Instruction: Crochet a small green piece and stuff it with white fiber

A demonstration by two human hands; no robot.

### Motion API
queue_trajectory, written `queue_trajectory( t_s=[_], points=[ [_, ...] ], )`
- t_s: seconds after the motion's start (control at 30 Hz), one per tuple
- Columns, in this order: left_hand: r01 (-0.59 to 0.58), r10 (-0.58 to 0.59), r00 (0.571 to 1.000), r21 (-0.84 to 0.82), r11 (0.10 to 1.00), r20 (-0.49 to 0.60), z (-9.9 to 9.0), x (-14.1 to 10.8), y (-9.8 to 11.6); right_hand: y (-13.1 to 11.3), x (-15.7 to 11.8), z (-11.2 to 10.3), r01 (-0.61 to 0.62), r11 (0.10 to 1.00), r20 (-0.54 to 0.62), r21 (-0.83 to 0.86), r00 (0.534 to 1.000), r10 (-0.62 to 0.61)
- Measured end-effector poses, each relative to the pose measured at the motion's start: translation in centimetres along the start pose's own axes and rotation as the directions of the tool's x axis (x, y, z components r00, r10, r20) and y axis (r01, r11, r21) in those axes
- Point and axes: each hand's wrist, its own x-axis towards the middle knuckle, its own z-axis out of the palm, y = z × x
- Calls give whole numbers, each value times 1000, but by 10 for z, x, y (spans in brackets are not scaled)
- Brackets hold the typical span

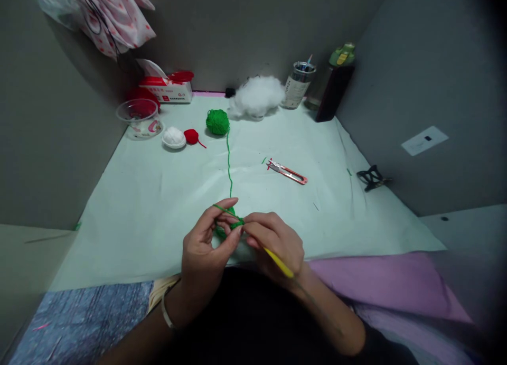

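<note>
Over the near side of a pale table [138, 212], left fingers [228, 244] pinch a small green yarn piece [237, 224] as right fingers [263, 222] close round a yellow-handled hook [279, 262], the work likely light, soft and stretchy, best held by its edge.

A grey back wall [222, 32] is rising at twelve o'clock, with a left panel [47, 143] standing at ten and a right panel [428, 80] at two, the latter bearing a white wall plate [415, 143]. A pale green table cover [127, 217] is spreading across the centre. Dim light is falling.
</note>
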Motion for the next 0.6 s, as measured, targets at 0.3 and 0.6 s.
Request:
queue_trajectory(
  t_s=[0.3, 0.6],
  points=[
    [479, -360, 874, -451, 753, 327, -7, 17, 0, -5, 5, -6, -306, 836, -98, 455, 916, 389],
    [219, -162, 957, -233, 948, 239, -4, 9, -3, -4, 10, 1, -349, 805, -33, 480, 909, 415]
  ],
)
